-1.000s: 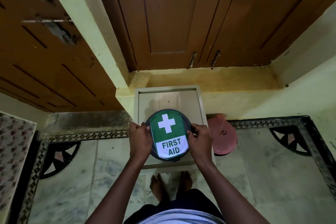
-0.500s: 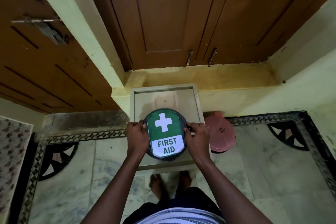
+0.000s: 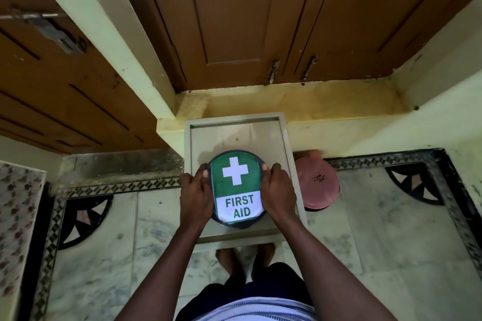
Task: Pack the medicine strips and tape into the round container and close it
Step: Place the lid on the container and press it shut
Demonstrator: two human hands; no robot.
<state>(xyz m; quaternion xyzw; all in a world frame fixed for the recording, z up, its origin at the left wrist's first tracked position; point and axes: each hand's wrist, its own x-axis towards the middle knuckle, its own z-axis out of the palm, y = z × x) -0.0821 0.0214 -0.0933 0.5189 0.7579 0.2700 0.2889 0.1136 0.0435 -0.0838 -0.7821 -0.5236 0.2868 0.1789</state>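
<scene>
Hands [image 3: 197, 195] [image 3: 278, 193] — round, glossy-labelled container [image 3: 236, 187] between

You had dim, soft indoor light, with no single lamp showing and no hard glare anywhere. The white cross and lettering on the label [image 3: 236, 188] were the brightest patch and stayed crisp enough to read. A faint shadow lay on the tray [image 3: 284, 143] just beyond the container. Your forearms and the wooden doors [image 3: 229, 13] came out dark, with little detail in them. The wide lens bent the door frames and the floor border [image 3: 453, 206] strongly toward the edges. The corners looked softer, and the latch [image 3: 54, 34] at far left was smeared.
</scene>
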